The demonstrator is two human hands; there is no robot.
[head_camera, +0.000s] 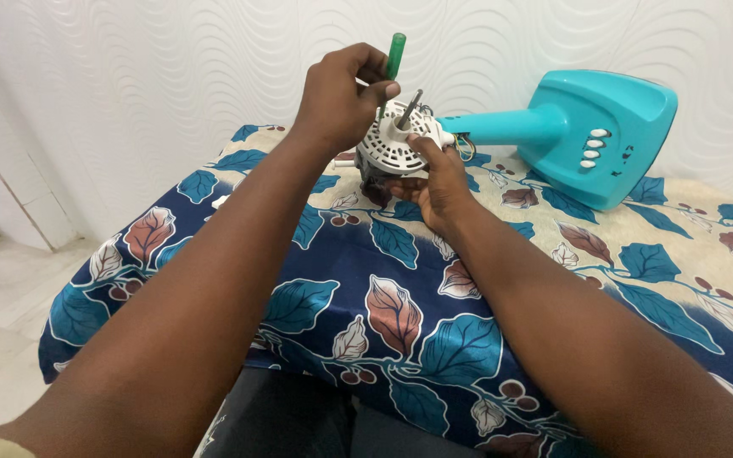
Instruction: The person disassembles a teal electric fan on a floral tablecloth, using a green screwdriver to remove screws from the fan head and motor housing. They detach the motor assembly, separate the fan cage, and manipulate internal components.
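Item, table with a blue leaf-patterned cloth. Left hand was closed around a green-handled screwdriver, its tip at the white fan motor (steel shaft tilted upward). Right hand gripped the motor from beneath. A teal fan stand lay just beside, on its side.
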